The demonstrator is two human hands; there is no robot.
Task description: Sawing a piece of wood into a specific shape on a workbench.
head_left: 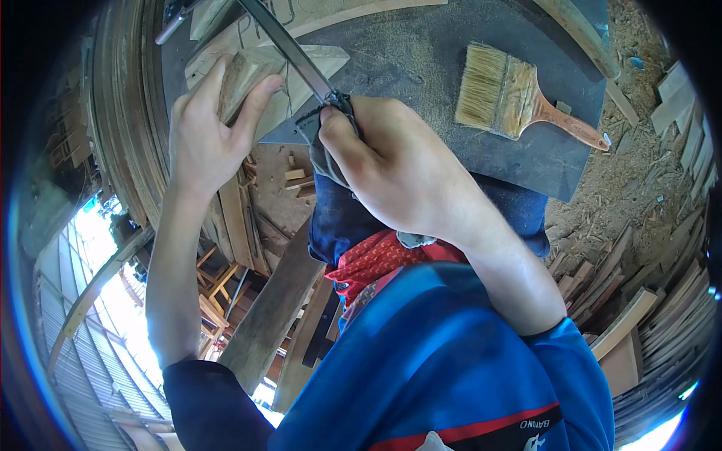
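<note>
My left hand (207,135) is closed round a small angular wooden block (239,79), thumb on its right side and fingers on its left. The block is against a pale, pointed flat wood piece (316,64) on the dark table. My right hand (391,150) grips the near end of a long, straight metal-barred tool (282,37). Its bar slants up and left past the block and leaves the top of the view. Dark, ragged material shows at the gripped end; the exact kind of tool cannot be told.
A wide bristle brush (500,90) with a wooden handle lies on the dark tabletop (406,68) at right. A curved wood strip (361,11) crosses the far side. Long boards (128,98) stand at left, wood shavings (639,165) cover the ground at right, and stacked offcuts (632,323) lie nearer.
</note>
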